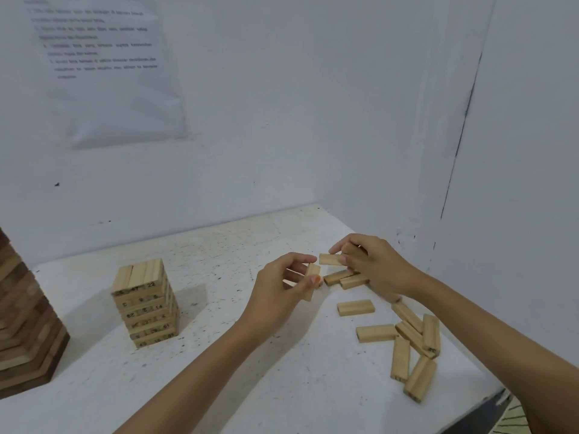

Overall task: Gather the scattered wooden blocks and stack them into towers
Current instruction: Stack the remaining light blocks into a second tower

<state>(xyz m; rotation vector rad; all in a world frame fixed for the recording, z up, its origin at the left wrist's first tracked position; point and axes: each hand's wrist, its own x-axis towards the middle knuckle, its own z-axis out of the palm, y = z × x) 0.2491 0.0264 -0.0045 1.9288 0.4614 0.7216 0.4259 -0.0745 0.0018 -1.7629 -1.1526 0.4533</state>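
A short tower of pale numbered wooden blocks (144, 303) stands on the white table (219, 252), left of centre. My left hand (279, 286) pinches one pale block (312, 281) held upright above the table. Just to its right, my right hand (369, 264) grips another pale block (331, 259) held level, with two blocks (344, 278) lying under it. Several loose blocks (413, 343) are scattered on the table at the right, and single ones lie flat (355, 307) nearer the middle.
A taller, darker wooden block tower (25, 327) stands at the left edge. White walls close the corner behind and to the right; a printed paper sheet (103, 64) hangs on the back wall. The table's front right edge (488, 399) drops off near my right forearm.
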